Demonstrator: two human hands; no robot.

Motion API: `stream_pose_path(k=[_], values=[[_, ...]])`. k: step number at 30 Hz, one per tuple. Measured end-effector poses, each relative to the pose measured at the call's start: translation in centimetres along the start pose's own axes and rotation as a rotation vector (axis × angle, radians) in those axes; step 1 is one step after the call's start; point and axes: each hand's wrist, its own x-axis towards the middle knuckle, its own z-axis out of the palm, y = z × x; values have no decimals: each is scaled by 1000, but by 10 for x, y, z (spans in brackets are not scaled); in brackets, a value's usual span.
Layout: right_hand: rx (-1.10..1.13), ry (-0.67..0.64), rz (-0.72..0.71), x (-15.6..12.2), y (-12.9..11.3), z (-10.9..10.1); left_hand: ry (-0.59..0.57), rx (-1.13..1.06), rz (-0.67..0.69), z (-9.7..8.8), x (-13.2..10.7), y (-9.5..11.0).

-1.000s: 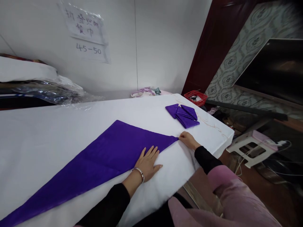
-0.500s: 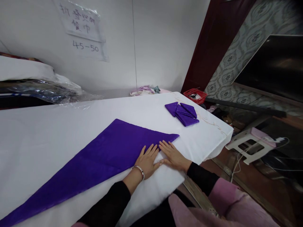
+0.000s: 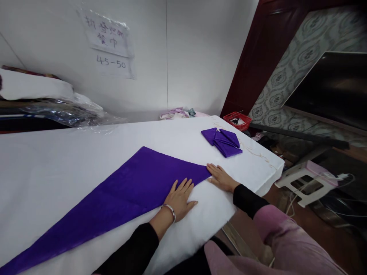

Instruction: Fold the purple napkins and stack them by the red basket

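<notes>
A purple cloth napkin (image 3: 120, 191) lies folded into a long triangle across the white-covered table (image 3: 65, 160); its left tip runs out of view. My left hand (image 3: 178, 198), with a silver bracelet at the wrist, rests flat on the napkin's near edge, fingers spread. Over the napkin's right tip lies my right hand (image 3: 222, 177), fingers stretched out and covering the point. Farther back on the right sits a second purple napkin (image 3: 225, 142), folded into a compact shape with several pointed flaps.
Behind the table's far right corner is a red basket (image 3: 237, 121) with scissors in it. A white and pink stool (image 3: 311, 177) with a cable stands on the floor to the right. Plastic-wrapped items (image 3: 57, 109) line the back left. Crumpled fabric (image 3: 176, 113) lies by the wall.
My right hand has slid right along the napkin's near edge to its right tip, away from my left hand. The left hand stays in nearly the same place. The view has shifted slightly.
</notes>
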Motion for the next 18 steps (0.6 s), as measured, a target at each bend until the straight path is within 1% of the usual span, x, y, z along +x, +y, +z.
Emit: stream_pose_path(k=[2, 6, 7, 9, 11, 13, 18], values=[[67, 44, 81, 4, 17, -3, 6, 0, 1, 1, 0, 0], [310, 273, 328, 11, 48, -15, 20, -1, 7, 3, 1, -1], [344, 324, 379, 11, 53, -19, 23, -3, 8, 4, 1, -2], [367, 386, 435, 10, 60, -24, 27, -8, 9, 4, 1, -2], [387, 415, 455, 8, 60, -24, 18, -7, 6, 4, 1, -1], [401, 415, 443, 6, 54, -19, 5, -5, 1, 3, 1, -1], [383, 425, 324, 11, 39, 3, 19, -7, 7, 2, 1, -1]])
